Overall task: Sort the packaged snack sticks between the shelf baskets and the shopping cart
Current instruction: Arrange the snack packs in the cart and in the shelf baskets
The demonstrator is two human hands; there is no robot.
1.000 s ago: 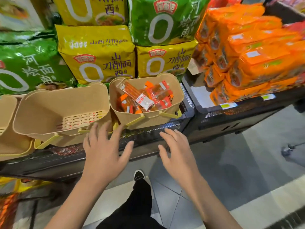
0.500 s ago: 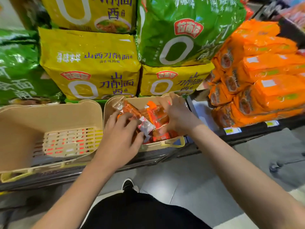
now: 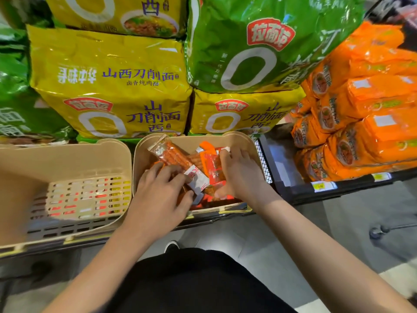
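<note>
Obs., left to right. The left basket [image 3: 67, 168] sits on the shelf with no packs in it; its slotted floor shows. Just beside it, the right basket [image 3: 246, 143] holds the snack sticks [image 3: 173, 154], a loose heap of clear and orange packs.

Your left hand [image 3: 158, 195] is down in the near-left part of that basket, fingers curled onto a long clear pack with a white label end; the grip looks closed on it, though the thumb side is hidden. Your right hand [image 3: 241, 175] is in the near-right part, fingers curled round an orange pack [image 3: 211, 163]; grip closed on it.

Both packs lie directly under the fingers, the long one running away from your left grip toward the basket's back-left corner.

Step in hand, as judged: gathering packs for transfer. Advice: take each pack across its middle, not by the crinkly end seal, which will slip. Lift straight up clear of the rim before swinging left, so neighbouring packs do not drag out. The cart is not clearly in view; only a wheel [image 3: 375, 232] shows at right.
</note>
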